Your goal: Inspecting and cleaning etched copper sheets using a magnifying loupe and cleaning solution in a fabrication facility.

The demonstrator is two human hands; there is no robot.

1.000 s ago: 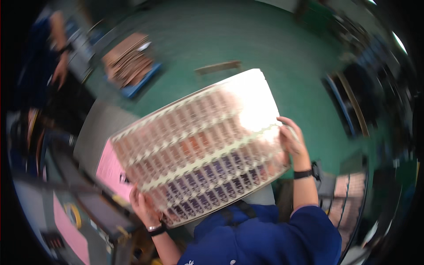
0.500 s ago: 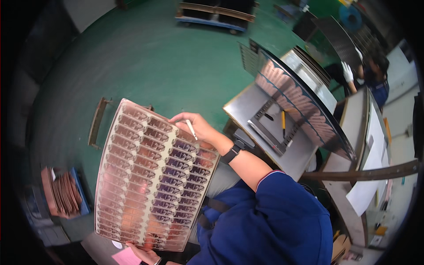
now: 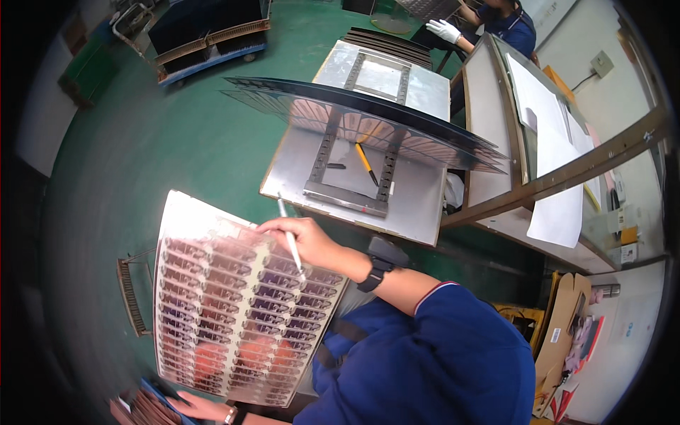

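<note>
A copper-toned circuit board panel [image 3: 244, 312] with rows of repeated patterns tilts in front of me. My right hand [image 3: 304, 239], wearing a black watch, closes on its upper edge. A slim white pen [image 3: 289, 237] is tucked between that hand's fingers. My left hand [image 3: 202, 406] lies just beyond the panel's lower edge, fingers stretched out, beside a stack of brown sheets [image 3: 138, 409]; I cannot tell whether it touches either. To the upper right, several similar panels [image 3: 361, 120] stand upright in a slotted metal rack [image 3: 347, 202].
The rack rests on a grey worktable [image 3: 283, 177] with a yellow pen-like tool [image 3: 366, 163]. A wooden beam [image 3: 567, 173] and white papers [image 3: 556, 205] are at the right. A loaded cart [image 3: 212, 46] stands far left. A co-worker's gloved hand [image 3: 444, 30] shows at the top.
My view has swung to the right, so the rack and table appear further left. My left hand has shifted outward from the panel's lower edge, and a pink paper beside it is out of sight.
</note>
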